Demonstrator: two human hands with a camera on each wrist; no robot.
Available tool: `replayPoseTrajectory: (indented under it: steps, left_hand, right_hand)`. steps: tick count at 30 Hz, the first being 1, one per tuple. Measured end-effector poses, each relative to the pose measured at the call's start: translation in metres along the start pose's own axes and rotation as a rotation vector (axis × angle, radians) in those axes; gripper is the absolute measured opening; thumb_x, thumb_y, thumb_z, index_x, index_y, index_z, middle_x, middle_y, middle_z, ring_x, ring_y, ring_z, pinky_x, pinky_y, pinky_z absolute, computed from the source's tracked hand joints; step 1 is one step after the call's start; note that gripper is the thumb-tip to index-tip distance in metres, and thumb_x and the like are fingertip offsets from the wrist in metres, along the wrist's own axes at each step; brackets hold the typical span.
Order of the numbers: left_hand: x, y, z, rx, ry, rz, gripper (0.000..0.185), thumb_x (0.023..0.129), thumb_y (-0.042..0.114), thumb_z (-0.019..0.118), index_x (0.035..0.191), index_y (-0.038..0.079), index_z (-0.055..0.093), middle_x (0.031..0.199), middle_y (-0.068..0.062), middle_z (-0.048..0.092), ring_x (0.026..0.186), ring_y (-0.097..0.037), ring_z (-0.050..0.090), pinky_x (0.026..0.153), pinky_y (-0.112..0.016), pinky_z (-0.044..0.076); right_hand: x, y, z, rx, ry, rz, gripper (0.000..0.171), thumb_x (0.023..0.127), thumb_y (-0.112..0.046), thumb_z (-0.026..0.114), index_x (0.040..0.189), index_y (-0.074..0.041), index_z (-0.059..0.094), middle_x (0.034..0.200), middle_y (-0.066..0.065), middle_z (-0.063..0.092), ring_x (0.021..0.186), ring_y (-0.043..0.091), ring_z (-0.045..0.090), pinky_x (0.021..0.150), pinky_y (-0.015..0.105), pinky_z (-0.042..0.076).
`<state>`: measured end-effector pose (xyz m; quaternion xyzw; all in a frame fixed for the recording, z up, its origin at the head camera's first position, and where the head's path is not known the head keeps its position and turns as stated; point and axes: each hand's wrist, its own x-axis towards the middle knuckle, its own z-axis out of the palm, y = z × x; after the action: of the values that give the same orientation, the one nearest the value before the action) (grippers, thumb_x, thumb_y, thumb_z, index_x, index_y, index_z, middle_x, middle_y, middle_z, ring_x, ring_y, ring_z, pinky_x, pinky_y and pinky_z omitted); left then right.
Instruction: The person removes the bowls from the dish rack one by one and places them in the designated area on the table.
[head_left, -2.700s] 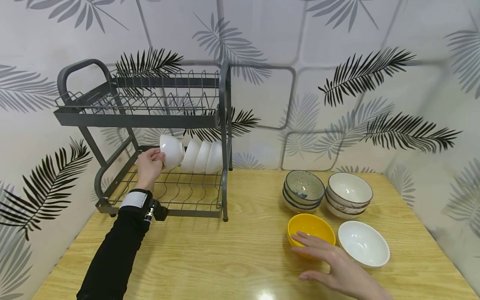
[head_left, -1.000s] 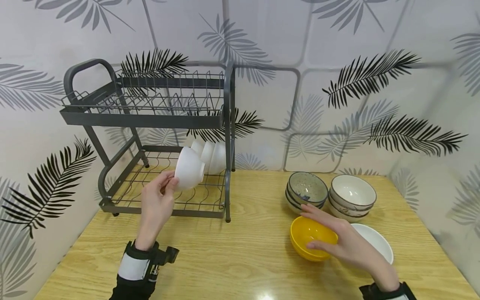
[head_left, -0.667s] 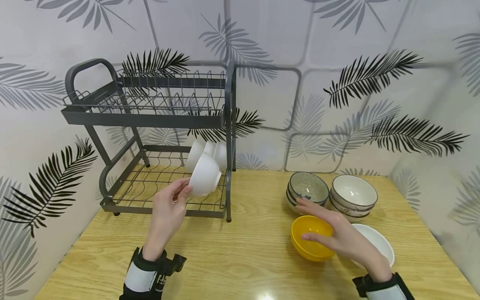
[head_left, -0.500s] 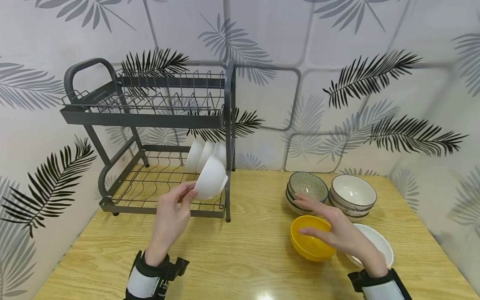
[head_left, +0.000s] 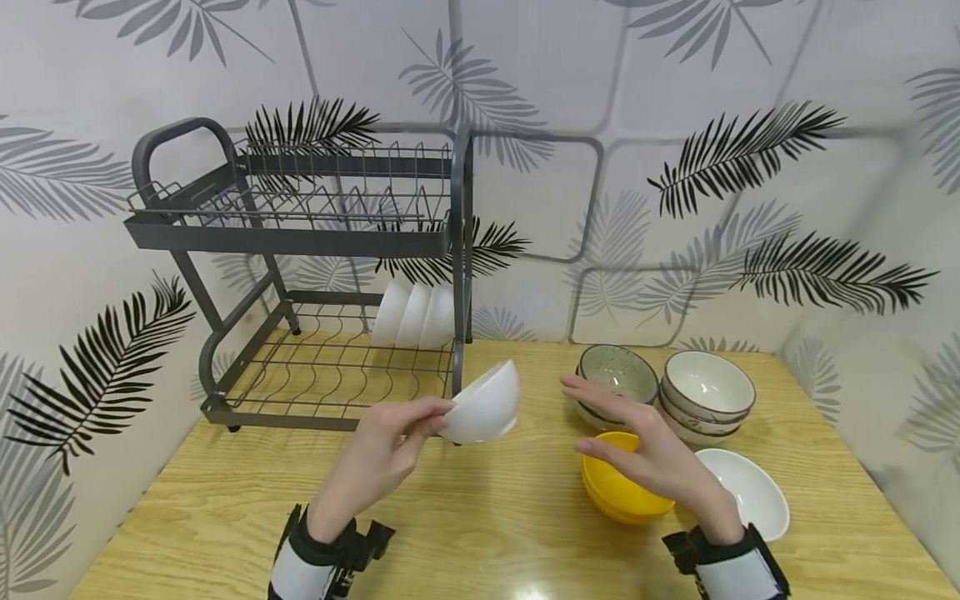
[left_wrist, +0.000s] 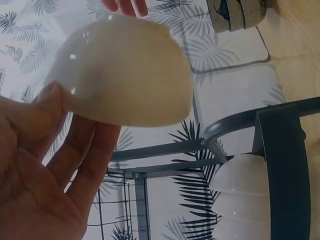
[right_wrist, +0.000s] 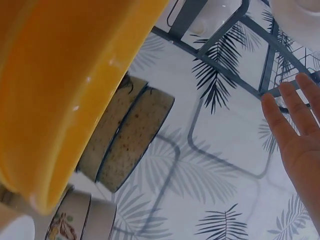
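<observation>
My left hand pinches a small white bowl by its rim, in the air in front of the dish rack's right post; the left wrist view shows the white bowl close up between thumb and fingers. My right hand is open with straight fingers, hovering above the yellow bowl and reaching left toward the white bowl. The yellow bowl fills the right wrist view, with the open fingers at the right. Three white bowls lean on edge in the rack's lower tier.
A grey two-tier dish rack stands at the back left on the wooden table. At the right sit a stack of speckled bowls, a stack of white bowls and a single white bowl.
My left hand drew the white bowl out of the rack's lower tier and carried it right and forward. My right hand lifted off the yellow bowl and shifted left.
</observation>
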<state>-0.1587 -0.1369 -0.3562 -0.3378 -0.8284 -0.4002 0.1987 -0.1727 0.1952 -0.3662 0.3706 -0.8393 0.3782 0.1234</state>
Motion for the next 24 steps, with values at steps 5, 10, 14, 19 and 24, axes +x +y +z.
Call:
replayPoseTrajectory:
  steps: [5, 10, 14, 19, 24]
  left_hand:
    - [-0.001, 0.001, 0.005, -0.024, -0.084, 0.042, 0.020, 0.093, -0.003, 0.065, 0.110, 0.000, 0.074, 0.104, -0.015, 0.078, 0.086, -0.021, 0.075, 0.074, -0.025, 0.062]
    - [-0.001, 0.003, 0.008, -0.026, -0.152, 0.077, 0.018, 0.092, -0.001, 0.066, 0.108, 0.001, 0.075, 0.104, -0.014, 0.078, 0.093, -0.023, 0.076, 0.081, -0.028, 0.063]
    - [-0.003, 0.005, 0.007, -0.040, -0.225, 0.058, 0.019, 0.094, 0.002, 0.064, 0.110, 0.002, 0.075, 0.106, -0.013, 0.078, 0.095, -0.022, 0.076, 0.084, -0.028, 0.062]
    - [-0.004, 0.005, 0.008, -0.091, -0.308, 0.062, 0.020, 0.096, 0.003, 0.063, 0.111, 0.001, 0.074, 0.106, -0.013, 0.078, 0.094, -0.019, 0.076, 0.083, -0.025, 0.061]
    - [-0.005, 0.004, 0.006, -0.151, -0.389, 0.068, 0.019, 0.094, 0.002, 0.065, 0.111, 0.002, 0.075, 0.106, -0.012, 0.078, 0.095, -0.017, 0.075, 0.083, -0.023, 0.060]
  right_hand:
    - [0.004, -0.006, 0.011, 0.040, 0.006, -0.030, 0.064, 0.093, -0.004, 0.069, 0.151, -0.015, 0.046, 0.154, 0.010, 0.051, 0.145, 0.002, 0.040, 0.118, 0.014, 0.031]
    - [0.006, -0.010, 0.020, 0.056, 0.023, -0.103, 0.059, 0.091, -0.001, 0.070, 0.146, -0.013, 0.052, 0.152, 0.012, 0.053, 0.146, 0.009, 0.043, 0.118, 0.018, 0.033]
    - [0.006, -0.013, 0.023, 0.073, 0.007, -0.102, 0.057, 0.091, -0.002, 0.071, 0.144, -0.014, 0.055, 0.151, 0.011, 0.054, 0.146, 0.013, 0.044, 0.118, 0.023, 0.035]
    - [0.008, -0.013, 0.023, 0.090, -0.046, -0.143, 0.046, 0.089, -0.006, 0.074, 0.134, -0.012, 0.064, 0.134, 0.009, 0.068, 0.128, 0.016, 0.063, 0.108, 0.029, 0.051]
    - [0.007, -0.015, 0.024, 0.145, -0.117, -0.220, 0.026, 0.084, -0.007, 0.079, 0.110, -0.010, 0.075, 0.104, 0.007, 0.079, 0.097, 0.013, 0.075, 0.085, 0.025, 0.060]
